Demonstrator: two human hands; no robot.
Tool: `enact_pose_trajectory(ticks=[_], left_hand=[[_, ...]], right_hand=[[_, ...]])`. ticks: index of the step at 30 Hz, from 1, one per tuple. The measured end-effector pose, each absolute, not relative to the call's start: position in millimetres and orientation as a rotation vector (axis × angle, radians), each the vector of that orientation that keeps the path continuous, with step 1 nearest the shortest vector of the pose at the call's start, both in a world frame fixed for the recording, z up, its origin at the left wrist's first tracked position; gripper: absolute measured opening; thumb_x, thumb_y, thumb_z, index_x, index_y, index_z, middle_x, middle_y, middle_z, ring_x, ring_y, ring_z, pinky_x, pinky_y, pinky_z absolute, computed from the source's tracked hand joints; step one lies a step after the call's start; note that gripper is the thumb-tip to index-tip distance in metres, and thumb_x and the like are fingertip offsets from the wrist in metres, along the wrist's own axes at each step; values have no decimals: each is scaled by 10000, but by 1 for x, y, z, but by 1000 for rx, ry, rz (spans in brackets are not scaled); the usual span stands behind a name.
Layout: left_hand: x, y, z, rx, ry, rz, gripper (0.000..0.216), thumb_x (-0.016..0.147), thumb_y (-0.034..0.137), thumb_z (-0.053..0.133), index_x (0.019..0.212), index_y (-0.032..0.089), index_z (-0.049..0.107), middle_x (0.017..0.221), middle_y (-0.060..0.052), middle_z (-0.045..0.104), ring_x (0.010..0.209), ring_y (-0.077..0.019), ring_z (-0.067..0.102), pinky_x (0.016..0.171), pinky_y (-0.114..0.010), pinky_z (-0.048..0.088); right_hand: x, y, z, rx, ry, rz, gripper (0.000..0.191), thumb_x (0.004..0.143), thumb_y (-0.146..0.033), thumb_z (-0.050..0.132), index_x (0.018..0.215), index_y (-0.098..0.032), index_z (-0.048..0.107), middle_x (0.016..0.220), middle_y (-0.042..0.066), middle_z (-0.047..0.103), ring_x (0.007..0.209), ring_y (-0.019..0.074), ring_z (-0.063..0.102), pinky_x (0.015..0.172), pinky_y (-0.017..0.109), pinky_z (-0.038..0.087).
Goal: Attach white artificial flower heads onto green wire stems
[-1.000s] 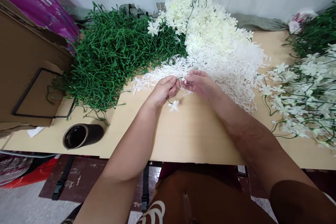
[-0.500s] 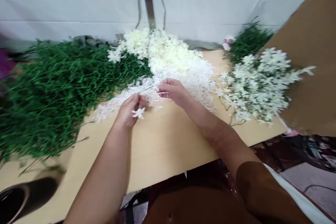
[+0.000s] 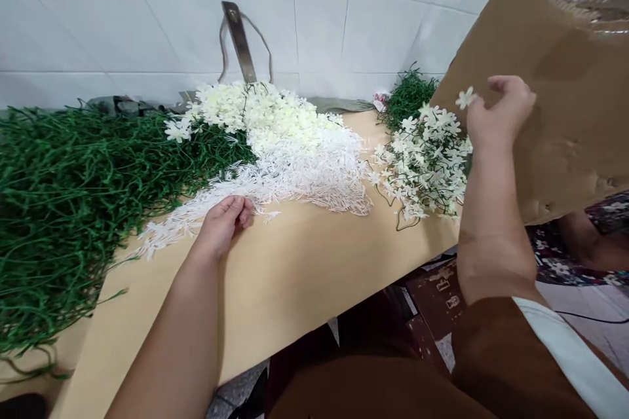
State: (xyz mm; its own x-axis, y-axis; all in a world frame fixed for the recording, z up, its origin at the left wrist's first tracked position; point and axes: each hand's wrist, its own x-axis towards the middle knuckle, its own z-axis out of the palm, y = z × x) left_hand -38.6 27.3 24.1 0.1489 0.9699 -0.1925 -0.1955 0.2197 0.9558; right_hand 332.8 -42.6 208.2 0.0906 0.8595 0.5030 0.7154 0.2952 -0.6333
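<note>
Stemmed flowers [image 3: 427,160] lie heaped; loose stems [image 3: 83,190] remain.
Our left hand [image 3: 225,222] is closed; we cannot tell if our right hand [image 3: 498,114] pinches 1 flower [image 3: 466,98].

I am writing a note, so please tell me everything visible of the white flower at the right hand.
The white flower is open, its petals spread, and looks artificial, perhaps fabric. It is off the table, apparently touching the thumb side of the right hand, with brown cardboard behind it. Its stem and any grip are hidden.
</note>
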Motion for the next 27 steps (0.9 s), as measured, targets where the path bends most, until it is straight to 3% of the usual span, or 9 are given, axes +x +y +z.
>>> enact_pose_trajectory(ticks=[8,15,21,27], left_hand=[[-40,26,23,944,990,1095,267,835,295,700,639,135,612,453,23,437,433,-75,411,459,-181,379],[-42,27,15,992,920,1116,354,775,421,766,649,132,604,457,40,432,422,-63,401,453,-189,344],[-43,30,8,1037,890,1092,417,699,513,795,658,148,597,456,60,435,419,-62,400,460,-198,330],[-44,28,10,1052,937,1055,368,791,471,727,661,155,589,459,59,431,431,-68,398,485,-207,353]], right_hand=[[291,-12,131,-1434,-1756,-343,159,884,-212,487,916,-207,642,956,128,660,1005,275,591,914,455,451],[204,63,79,-1362,-2149,299,165,895,-245,553,781,-179,652,865,99,709,831,214,612,781,333,443],[136,111,72,-1446,-2348,164,214,933,-217,541,1013,-120,715,1050,150,712,1024,267,593,928,371,414],[72,140,64,-1639,-2472,-32,343,943,-123,503,1240,-100,671,1274,228,620,1231,360,523,945,437,447]])
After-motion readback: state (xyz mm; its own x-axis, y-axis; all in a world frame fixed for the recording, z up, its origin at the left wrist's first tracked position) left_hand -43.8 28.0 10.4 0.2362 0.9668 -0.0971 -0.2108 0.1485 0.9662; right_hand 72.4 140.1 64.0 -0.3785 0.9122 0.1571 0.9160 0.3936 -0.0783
